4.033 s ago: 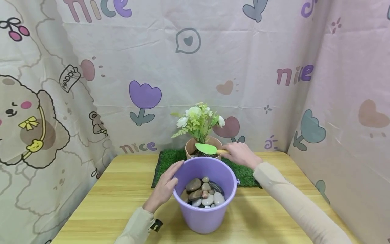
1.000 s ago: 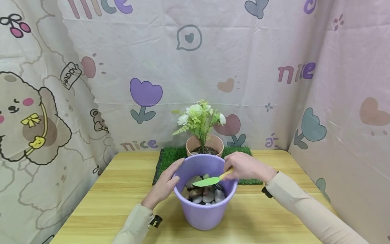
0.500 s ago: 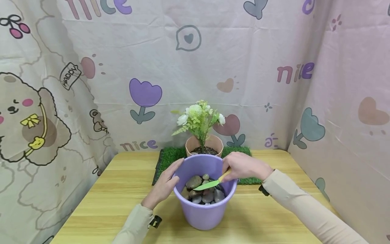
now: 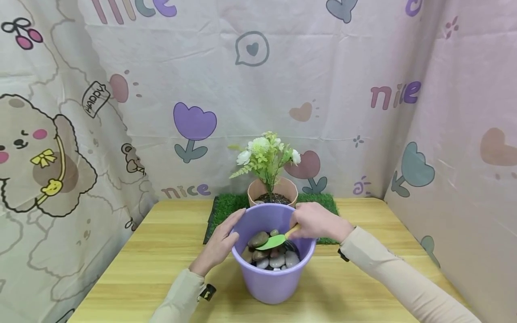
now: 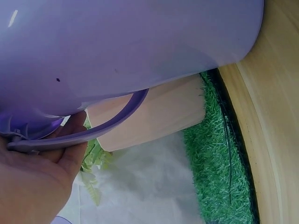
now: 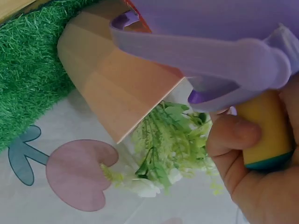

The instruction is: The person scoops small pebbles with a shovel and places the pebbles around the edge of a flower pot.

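Observation:
A purple bucket (image 4: 271, 285) with several stones (image 4: 278, 260) inside stands on the table. My left hand (image 4: 216, 244) holds its left rim, the fingers lying along the edge; in the left wrist view that hand (image 5: 42, 172) is beside the bucket's handle (image 5: 107, 126). My right hand (image 4: 319, 222) grips the yellow handle of a small trowel (image 4: 272, 242), whose green blade is inside the bucket, over the stones and close to a brown one (image 4: 258, 239). In the right wrist view my thumb presses on the yellow grip (image 6: 266, 126).
Behind the bucket, a peach flowerpot (image 4: 291, 188) with dark soil and white-flowered greenery (image 4: 266, 157) stands on a green grass mat (image 4: 230, 206). A wooden table (image 4: 161, 237) lies under everything, and patterned cloth (image 4: 250, 94) hangs at the back and sides.
The trowel and my right hand have come from above the flowerpot, toward me and down, into the bucket. Lately the blade has shifted slightly among the stones. My left hand has stayed at the rim.

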Demonstrator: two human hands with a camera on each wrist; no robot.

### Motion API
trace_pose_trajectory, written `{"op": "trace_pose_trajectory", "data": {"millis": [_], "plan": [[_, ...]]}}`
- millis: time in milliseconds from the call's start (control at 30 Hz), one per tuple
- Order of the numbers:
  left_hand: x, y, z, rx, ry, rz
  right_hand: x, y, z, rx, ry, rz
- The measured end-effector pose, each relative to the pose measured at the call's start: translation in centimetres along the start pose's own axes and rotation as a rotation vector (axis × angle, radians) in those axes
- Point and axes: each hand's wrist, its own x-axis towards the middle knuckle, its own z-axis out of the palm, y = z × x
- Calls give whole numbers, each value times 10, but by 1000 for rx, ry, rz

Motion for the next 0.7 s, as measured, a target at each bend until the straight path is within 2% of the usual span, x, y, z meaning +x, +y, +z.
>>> {"op": "trace_pose_trajectory", "data": {"millis": [233,700], "plan": [[1,0,0,-3,-1,-8,-2,-7,1,-74,19,-9],[1,0,1,10,20,24,-4,-5,10,-60,95,-20]]}}
